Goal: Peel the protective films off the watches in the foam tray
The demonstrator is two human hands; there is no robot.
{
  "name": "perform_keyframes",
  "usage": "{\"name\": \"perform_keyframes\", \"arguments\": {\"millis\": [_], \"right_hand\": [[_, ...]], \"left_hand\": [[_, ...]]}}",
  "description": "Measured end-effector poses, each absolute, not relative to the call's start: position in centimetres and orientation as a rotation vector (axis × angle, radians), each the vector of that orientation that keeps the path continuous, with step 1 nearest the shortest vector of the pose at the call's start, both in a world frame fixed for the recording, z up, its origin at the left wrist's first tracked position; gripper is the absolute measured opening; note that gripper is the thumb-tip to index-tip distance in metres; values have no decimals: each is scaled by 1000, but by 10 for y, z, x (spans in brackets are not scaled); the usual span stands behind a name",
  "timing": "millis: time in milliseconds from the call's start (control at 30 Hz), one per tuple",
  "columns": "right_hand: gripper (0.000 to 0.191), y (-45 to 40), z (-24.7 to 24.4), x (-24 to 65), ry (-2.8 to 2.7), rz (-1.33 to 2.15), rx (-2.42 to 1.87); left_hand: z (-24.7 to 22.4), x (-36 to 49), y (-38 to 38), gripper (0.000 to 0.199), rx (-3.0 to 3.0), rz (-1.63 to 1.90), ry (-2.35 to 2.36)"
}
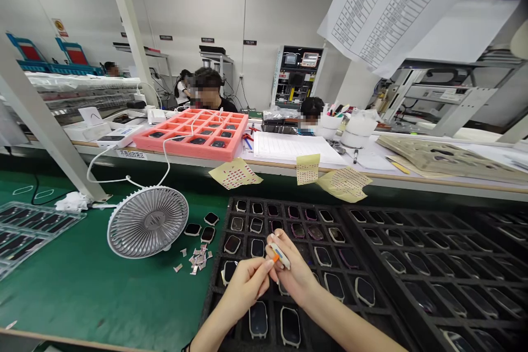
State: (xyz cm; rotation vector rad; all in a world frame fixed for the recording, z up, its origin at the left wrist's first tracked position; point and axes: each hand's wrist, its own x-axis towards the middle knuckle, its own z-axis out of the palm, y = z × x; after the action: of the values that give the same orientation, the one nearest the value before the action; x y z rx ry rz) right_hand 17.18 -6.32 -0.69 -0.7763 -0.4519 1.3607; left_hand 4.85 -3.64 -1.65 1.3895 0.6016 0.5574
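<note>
Above the black foam tray (pixel 218 264) my two hands meet. My right hand (pixel 297 275) is closed around a pale-framed watch case (pixel 281 256), turned edge-on so that its face is hidden. At the side of the case an orange tab (pixel 276 258) shows. The fingertips of my left hand (pixel 249 285) are pinched together at this tab. Several watch cases with dark screens lie in the tray's slots, among them a watch case (pixel 258 319) below my left hand. Part of the tray is covered by my hands and forearms.
A grey fan (pixel 148 222) stands left on the green mat (pixel 103 291). Loose watch cases (pixel 207 235) and small pinkish pieces (pixel 199 258) lie beside the tray. A second foam tray (pixel 416 242) is right. The shelf ahead holds a pink foam tray (pixel 187 148); people sit beyond.
</note>
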Motion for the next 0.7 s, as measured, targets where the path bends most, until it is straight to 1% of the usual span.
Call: {"name": "perform_keyframes", "arguments": {"millis": [233, 567, 700], "right_hand": [[43, -63, -8, 166, -357, 1381, -740], [40, -64, -11, 169, -316, 1369, -771], [33, -64, -7, 170, -407, 1262, -838]], "left_hand": [[-15, 52, -41, 54, 1380, 634, 606], [-21, 55, -35, 55, 1340, 574, 606], [-18, 54, -28, 53, 1388, 677, 670]]}}
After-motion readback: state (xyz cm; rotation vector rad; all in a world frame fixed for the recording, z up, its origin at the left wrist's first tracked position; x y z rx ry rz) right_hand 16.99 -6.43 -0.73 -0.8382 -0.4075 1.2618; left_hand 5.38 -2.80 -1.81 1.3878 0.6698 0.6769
